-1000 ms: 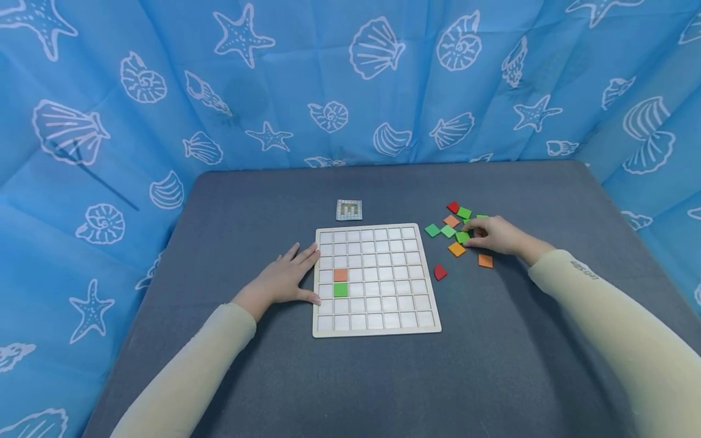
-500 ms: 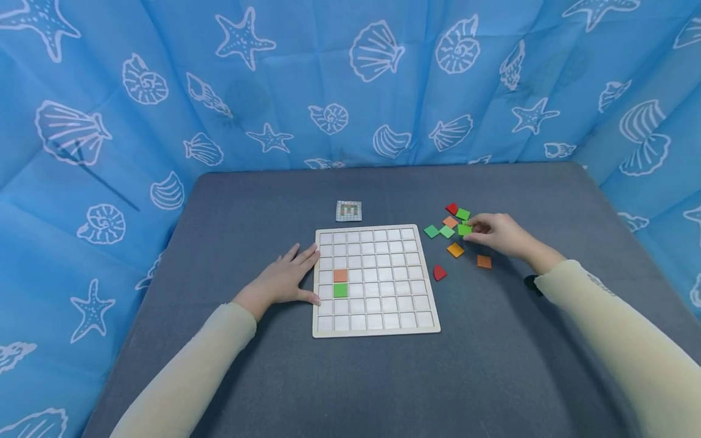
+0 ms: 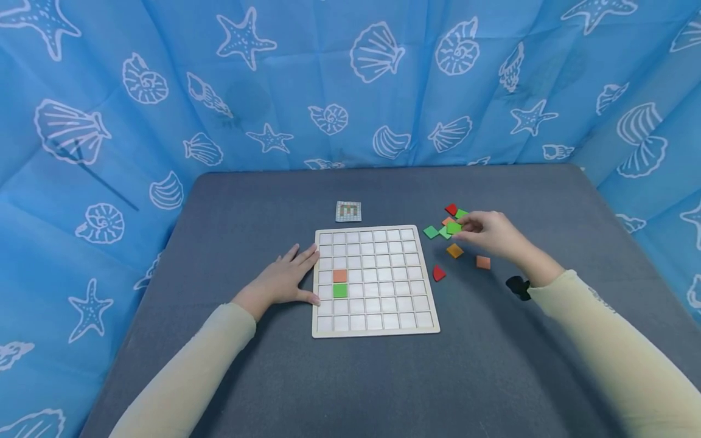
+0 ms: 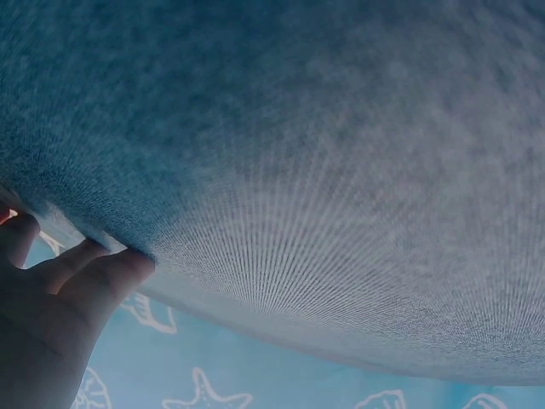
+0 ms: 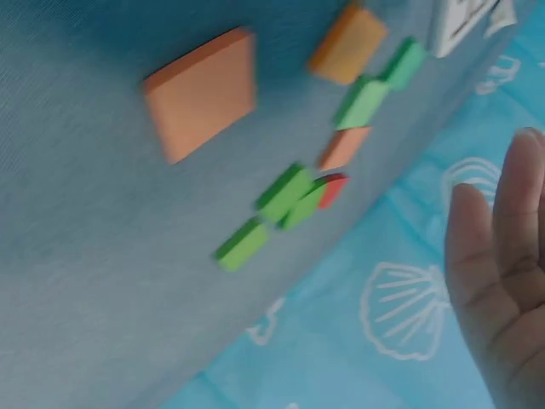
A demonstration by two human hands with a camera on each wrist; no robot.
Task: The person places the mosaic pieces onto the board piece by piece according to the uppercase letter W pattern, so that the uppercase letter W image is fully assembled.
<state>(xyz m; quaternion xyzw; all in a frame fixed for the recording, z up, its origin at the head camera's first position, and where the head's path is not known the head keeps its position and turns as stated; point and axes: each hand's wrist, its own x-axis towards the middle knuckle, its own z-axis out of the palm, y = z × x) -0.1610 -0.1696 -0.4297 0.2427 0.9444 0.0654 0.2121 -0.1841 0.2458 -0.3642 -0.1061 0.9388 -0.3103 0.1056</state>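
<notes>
Slightly leftward since the earlier frame: the right hand [image 3: 495, 234] and its green tile [image 3: 453, 228]. At picture centre lies the board [image 3: 378, 334], lower edge nearly level. Splayed, the left hand [image 3: 285, 278] touches its left side; the right, cut off in its wrist view, pinches the tile right of centre, tilted, right edge partly hidden

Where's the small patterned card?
In the head view, the patterned card lies on the dark table, just beyond the far edge of the grid board, left of its middle.
</notes>
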